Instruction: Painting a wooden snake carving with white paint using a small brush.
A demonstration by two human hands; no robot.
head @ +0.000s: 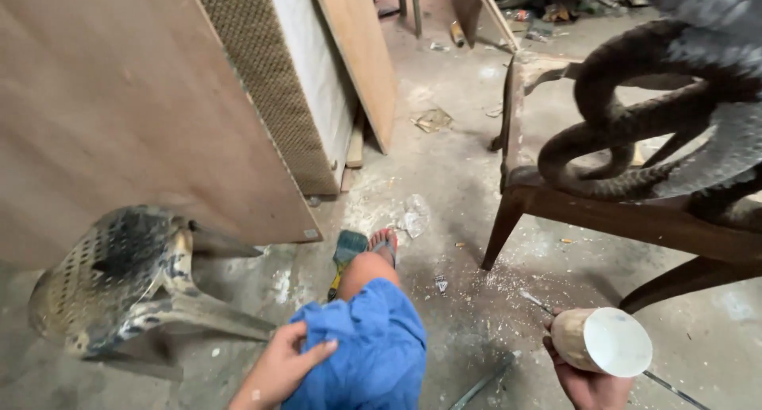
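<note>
So there's a big plywood sheet (119,100) leaning up left of the carved wooden chair (635,196); a grimy plastic chair (119,283) lies tipped over further left of it; just below the carved chair's front leg, the right hand (587,382) grips a round wooden mallet (601,341); left hand (279,369) rests loose-fingered on the blue shorts (373,354).

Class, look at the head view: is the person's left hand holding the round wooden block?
No: the left hand rests on the blue shorts, while the right hand holds the round wooden block.
</note>
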